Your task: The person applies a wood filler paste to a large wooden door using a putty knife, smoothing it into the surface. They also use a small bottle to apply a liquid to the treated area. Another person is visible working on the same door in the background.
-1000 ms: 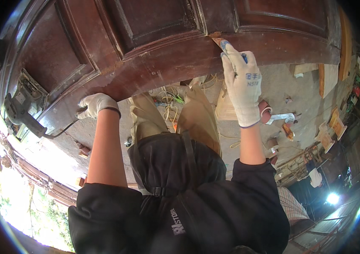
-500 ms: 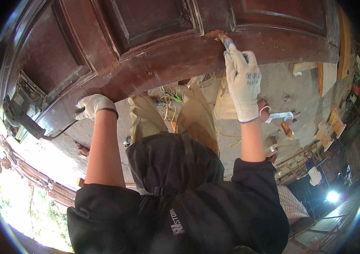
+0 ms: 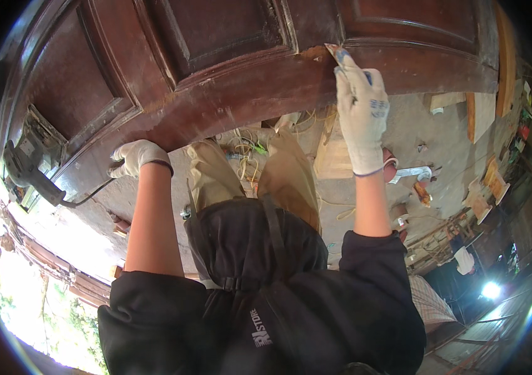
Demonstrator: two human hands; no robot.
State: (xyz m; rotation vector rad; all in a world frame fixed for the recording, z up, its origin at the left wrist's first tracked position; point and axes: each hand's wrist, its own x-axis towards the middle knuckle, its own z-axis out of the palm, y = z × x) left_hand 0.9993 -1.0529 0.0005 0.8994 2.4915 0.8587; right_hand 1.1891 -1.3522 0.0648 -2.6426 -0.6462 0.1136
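Note:
A dark brown panelled wooden door lies across the upper part of the view. My right hand, in a white knitted glove with blue stains, pinches a small thin scraper-like tool with a reddish-brown end; its exact kind is too small to tell. Its tip is at the door's near rail, just right of an orange-brown filler patch. My left hand, also gloved, rests on the door's near edge with fingers apart, holding nothing loose. A fainter brown patch marks the rail further left.
A grey power sander with a black cord sits on the door at left. Beyond the near edge, cables, a roll of red-brown abrasive, a light-coloured tool and wood offcuts lie on the floor. A bright lamp shines at lower right.
My right hand has shifted slightly right, and the tool's tip has moved off the filler patch to its upper right. My left hand stays in place.

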